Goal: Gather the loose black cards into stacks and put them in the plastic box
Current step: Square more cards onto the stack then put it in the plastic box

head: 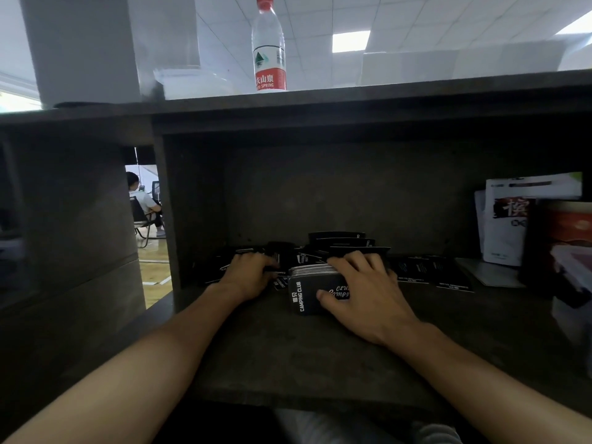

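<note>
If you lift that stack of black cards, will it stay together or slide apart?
The stack would probably fan out unless squeezed: many thin edges show along its top, and the faces look smooth. The right hand grips it with thumb on the face and fingers behind, which should hold it. It is likely light.

The shelf recess [320, 193] is dimly lit and grainy; brightness is given by a ceiling light panel [350, 41] above. Edges are bent by wide-angle distortion.
</note>
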Tool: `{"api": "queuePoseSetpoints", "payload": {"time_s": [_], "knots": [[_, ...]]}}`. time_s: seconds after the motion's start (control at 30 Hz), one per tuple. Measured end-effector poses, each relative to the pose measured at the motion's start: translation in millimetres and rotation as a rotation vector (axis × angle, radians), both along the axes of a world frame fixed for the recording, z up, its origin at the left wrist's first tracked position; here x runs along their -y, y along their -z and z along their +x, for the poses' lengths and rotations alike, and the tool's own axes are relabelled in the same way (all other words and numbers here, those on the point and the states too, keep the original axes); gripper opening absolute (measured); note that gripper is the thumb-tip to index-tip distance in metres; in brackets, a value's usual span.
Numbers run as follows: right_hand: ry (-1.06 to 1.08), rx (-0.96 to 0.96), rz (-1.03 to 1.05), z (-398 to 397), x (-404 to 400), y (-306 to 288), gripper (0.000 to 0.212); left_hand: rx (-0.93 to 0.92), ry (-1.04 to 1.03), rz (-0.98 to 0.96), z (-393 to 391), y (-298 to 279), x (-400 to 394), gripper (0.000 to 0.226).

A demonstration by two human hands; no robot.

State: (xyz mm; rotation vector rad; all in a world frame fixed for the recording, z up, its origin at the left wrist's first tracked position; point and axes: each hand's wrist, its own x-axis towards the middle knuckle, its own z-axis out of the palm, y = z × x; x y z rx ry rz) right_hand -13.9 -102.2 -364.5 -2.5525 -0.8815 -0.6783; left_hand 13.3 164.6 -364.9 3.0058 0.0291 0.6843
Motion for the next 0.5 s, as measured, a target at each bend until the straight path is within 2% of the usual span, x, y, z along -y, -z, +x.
{"api": "queuePoseSetpoints", "payload": {"time_s": [0.1,0.2,0.23,0.3,0.37,0.5], "knots": [[0.006,-0.006,0.003,-2,1,-1,0.067,0.142,0.035,0.116,-4,-3,4,0.026],[0.021,-0.017,0.001,-3,2,-3,0.068,0.398,-0.048,0.142,-13,-11,11,0.028],[0.025,-0.02,0.0,-3,2,-3,0.068,0.505,-0.052,0.082,-17,-14,12,0.025],[0.032,-0.023,0.002,-4,2,-3,0.067,0.676,-0.006,-0.233,-28,-20,15,0.018],[0.039,-0.019,0.005,-5,2,-3,0.067,0.657,0.04,-0.562,-37,-23,19,0.015],[0.054,-0.018,0.024,-5,1,-3,0.074,0.318,0.302,-0.831,-35,-20,26,0.025]]}}
